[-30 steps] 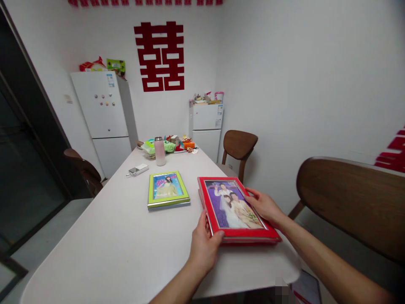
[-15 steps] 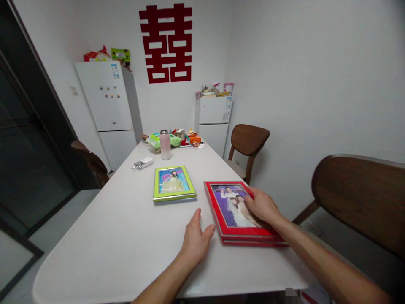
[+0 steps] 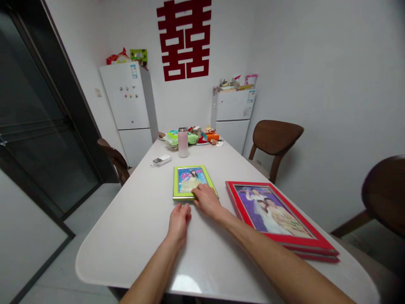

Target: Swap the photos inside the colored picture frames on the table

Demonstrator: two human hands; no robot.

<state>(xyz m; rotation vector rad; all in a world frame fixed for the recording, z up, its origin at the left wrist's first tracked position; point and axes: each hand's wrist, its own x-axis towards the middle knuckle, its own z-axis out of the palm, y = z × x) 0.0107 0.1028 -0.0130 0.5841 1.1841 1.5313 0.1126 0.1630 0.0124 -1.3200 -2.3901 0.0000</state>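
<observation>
Green picture frame [image 3: 191, 181] lies flat mid-frame on the white bench [image 3: 133, 240], right hand [image 3: 207, 201] resting unclamped across its lower corner, left hand [image 3: 179, 221] loosely curled just below it, red picture frames [image 3: 278, 213] stacked to the right.

red paper double-happiness character 囍 [image 3: 167, 26] on the white wall [image 3: 316, 84], legible. printed labels on the door of the left fridge [image 3: 124, 95] [image 3: 134, 71] and the right fridge [image 3: 232, 105] [image 3: 251, 96]: too small to read.
</observation>
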